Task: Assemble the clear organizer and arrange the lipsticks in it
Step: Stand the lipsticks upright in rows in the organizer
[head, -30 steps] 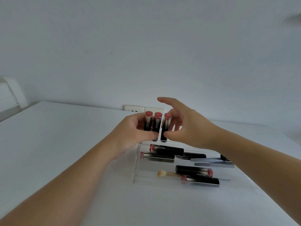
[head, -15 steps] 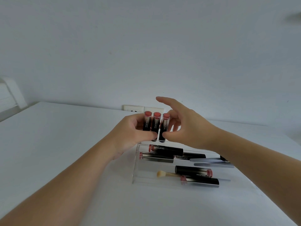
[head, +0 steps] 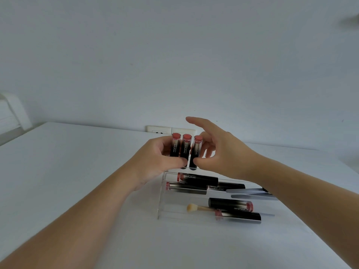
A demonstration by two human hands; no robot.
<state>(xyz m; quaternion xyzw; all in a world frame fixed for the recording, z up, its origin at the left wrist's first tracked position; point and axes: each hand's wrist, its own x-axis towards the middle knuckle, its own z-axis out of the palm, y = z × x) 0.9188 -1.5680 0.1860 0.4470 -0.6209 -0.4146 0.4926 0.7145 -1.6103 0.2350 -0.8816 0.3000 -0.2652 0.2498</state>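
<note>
Lipsticks [head: 186,150] stand upright between both hands, barely shifted from a moment ago. Left hand [head: 157,162] still grips two; right hand [head: 219,154] pinches the third, forefinger raised. Seating them in the organizer [head: 161,200] looks unfinished.

You see a dim, even, bluish light with no clear source. Shadows under your forearms on the white table [head: 58,171] are faint. Wide-angle distortion bows the edges; the upper right corner shows a dark smudge.

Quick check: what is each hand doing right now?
Left hand: holds the two left upright lipsticks.
Right hand: pinches the third upright lipstick, index finger extended.
</note>
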